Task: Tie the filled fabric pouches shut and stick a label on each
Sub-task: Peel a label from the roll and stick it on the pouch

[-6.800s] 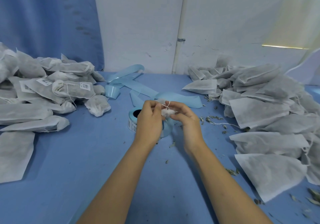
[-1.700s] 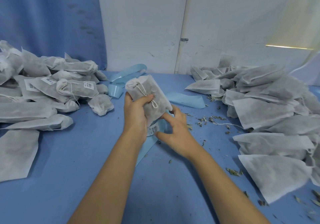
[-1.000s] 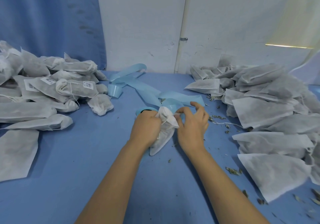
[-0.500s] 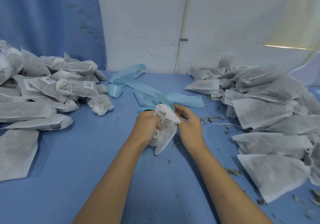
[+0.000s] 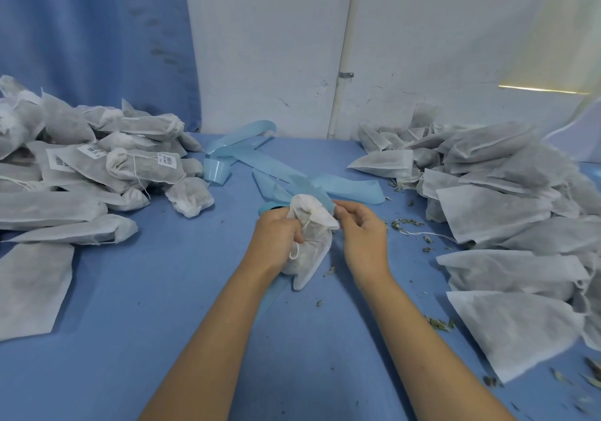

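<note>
- Pouch sits about mid-worktop, bunched top up and bottom corner pointing toward the near edge.
- Left hand has its fingers curled tight round the pouch's neck. A loop of white string hangs out just below them.
- Right hand is curled too, thumb and forefinger pinching at the pouch's top from the right side. Can't tell whether it's got fabric or string in there.
- Along the left edge there's a heap of tied pouches, a few showing barcode labels.
- Along the right edge is a bigger heap of flat pouches.
- Light blue strip snakes from the far edge down to just behind the hands.
- Leaf bits are scattered between the right hand and the flat pouches.
</note>
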`<state>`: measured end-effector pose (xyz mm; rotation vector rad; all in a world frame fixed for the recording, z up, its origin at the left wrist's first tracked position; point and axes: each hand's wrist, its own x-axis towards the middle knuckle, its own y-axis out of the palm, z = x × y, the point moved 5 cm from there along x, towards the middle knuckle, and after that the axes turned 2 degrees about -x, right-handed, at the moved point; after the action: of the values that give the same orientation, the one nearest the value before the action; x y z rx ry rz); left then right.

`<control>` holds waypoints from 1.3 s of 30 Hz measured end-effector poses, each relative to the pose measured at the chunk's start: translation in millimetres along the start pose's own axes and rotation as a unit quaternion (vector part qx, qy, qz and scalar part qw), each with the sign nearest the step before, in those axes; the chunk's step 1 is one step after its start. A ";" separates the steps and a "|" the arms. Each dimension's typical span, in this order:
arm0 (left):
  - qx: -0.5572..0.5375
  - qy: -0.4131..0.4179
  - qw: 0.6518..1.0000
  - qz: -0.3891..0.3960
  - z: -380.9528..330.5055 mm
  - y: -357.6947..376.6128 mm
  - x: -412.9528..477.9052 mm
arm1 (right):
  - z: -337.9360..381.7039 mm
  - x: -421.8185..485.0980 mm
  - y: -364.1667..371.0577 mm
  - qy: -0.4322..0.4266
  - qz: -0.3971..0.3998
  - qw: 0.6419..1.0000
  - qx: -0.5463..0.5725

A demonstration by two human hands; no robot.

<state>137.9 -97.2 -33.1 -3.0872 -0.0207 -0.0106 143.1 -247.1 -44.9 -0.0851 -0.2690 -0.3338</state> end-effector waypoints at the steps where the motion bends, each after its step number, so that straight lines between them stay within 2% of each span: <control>1: -0.009 -0.002 1.000 -0.001 -0.7 -0.6 -0.4 | -0.6 0.4 -2.1 0.006 -0.015 1.000 0.013; 6: -0.031 -0.025 0.999 -0.027 -3.1 -6.9 3.3 | -1.2 3.3 -18.6 0.016 -0.095 0.995 0.024; 9: -0.044 -0.034 0.998 -0.041 -5.2 -9.3 5.3 | -2.3 5.0 -23.9 0.028 -0.116 0.992 0.027; 11: -0.105 -0.037 0.993 -0.043 -6.1 -8.3 4.6 | -3.1 5.3 -23.5 0.040 -0.116 0.992 0.028; 14: -0.234 -0.038 0.972 -0.004 -11.2 -3.0 2.4 | -4.4 4.6 -20.8 0.059 -0.104 0.992 0.044; 17: -0.306 0.001 0.952 0.020 -18.6 -3.0 3.5 | -2.0 2.9 -17.9 0.064 -0.097 0.990 0.075; 25: -0.231 0.035 0.972 -0.022 -16.4 -10.7 6.3 | 18.1 -2.4 -12.0 0.003 -0.076 0.988 0.134; 32: -0.208 0.031 0.977 -0.019 -13.6 -8.0 7.3 | 36.5 -11.2 8.5 -0.069 0.049 0.987 0.137; 39: -0.222 0.016 0.975 -0.003 -12.1 -6.0 5.8 | 38.6 -18.4 18.2 -0.100 0.108 0.988 0.048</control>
<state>143.5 -91.8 -20.6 -3.5335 -0.0290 -0.0752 122.9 -219.4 -13.5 -0.0514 -0.4696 -0.0967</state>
